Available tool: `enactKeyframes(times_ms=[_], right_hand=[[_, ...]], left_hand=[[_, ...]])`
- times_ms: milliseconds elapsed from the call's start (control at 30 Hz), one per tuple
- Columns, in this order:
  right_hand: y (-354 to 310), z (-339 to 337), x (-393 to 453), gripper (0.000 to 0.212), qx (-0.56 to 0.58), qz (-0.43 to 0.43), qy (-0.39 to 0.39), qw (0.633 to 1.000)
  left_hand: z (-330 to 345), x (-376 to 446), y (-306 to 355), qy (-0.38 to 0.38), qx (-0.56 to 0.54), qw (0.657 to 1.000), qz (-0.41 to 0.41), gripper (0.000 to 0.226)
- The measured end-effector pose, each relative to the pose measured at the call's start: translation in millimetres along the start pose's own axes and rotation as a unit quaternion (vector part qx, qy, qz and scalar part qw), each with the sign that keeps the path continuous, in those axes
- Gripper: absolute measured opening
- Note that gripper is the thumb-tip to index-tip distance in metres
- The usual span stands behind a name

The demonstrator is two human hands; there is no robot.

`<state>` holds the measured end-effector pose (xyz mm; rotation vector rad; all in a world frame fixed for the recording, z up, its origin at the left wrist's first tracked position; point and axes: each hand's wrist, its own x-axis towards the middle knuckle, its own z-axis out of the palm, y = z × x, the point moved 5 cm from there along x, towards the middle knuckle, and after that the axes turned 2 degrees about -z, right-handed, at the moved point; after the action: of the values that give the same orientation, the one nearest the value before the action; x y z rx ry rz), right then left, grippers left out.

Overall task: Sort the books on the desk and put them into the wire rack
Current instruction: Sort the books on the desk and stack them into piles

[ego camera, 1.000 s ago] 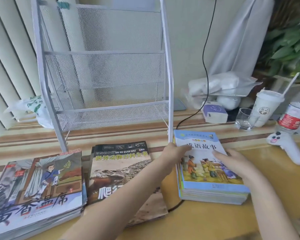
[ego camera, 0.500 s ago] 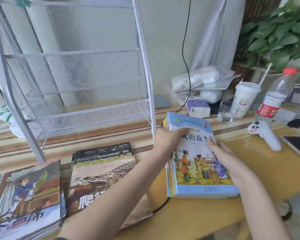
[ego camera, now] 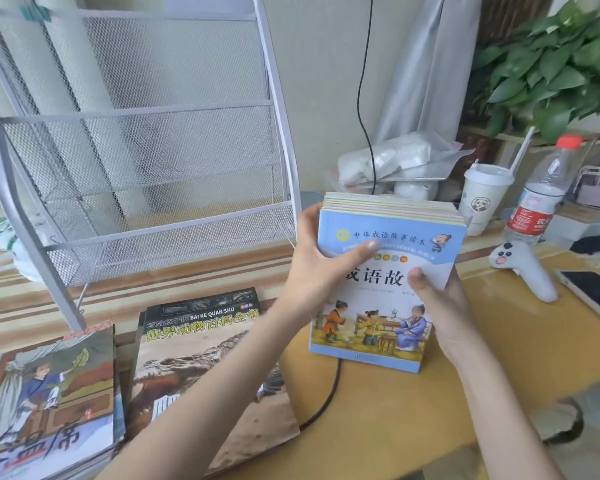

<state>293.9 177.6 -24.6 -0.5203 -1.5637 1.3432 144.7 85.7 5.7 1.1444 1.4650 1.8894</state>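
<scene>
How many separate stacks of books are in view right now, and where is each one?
3. The blue-cover stack is held up in both hands, right of the wire rack. The animal encyclopedia stack lies on the desk below the rack. The picture-book stack lies at far left, partly cropped.

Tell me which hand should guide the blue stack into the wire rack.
Left, probably. The left hand grips the blue stack on the edge facing the wire rack, thumb across the cover, so it can likely lead. The right hand holds the far edge, away from the rack.

wall (ego camera: pixel 319 81): pale, plain | curtain (ego camera: pixel 426 64): grey, right | desk (ego camera: pixel 378 427): yellow wood | daylight
</scene>
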Motion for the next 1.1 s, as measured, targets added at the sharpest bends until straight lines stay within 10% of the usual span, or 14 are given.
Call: enactKeyframes(times_ms=[300, 533, 800, 1100], right_hand=[[-9.7, 8.0, 5.7, 0.078, 0.02, -0.052, 0.09, 0.994], [-92.2, 102.4, 55.7, 0.012, 0.048, -0.163, -0.04, 0.985], [-131.9, 279.3, 90.2, 0.041, 0.113, -0.218, -0.209, 0.947], [-90.2, 351.1, 95.9, 0.046, 0.106, -0.193, -0.256, 0.941]], left_hand=[[1.7, -0.6, -16.1, 0.094, 0.012, 0.995, 0.008, 0.063], [-76.4, 11.6, 90.4, 0.215, 0.039, 0.965, 0.147, 0.051], [-228.4, 13.2, 174.9, 0.309, 0.145, 0.903, 0.261, 0.057], [-322.8, 29.0, 138.5, 0.342, 0.316, 0.863, 0.197, 0.055]])
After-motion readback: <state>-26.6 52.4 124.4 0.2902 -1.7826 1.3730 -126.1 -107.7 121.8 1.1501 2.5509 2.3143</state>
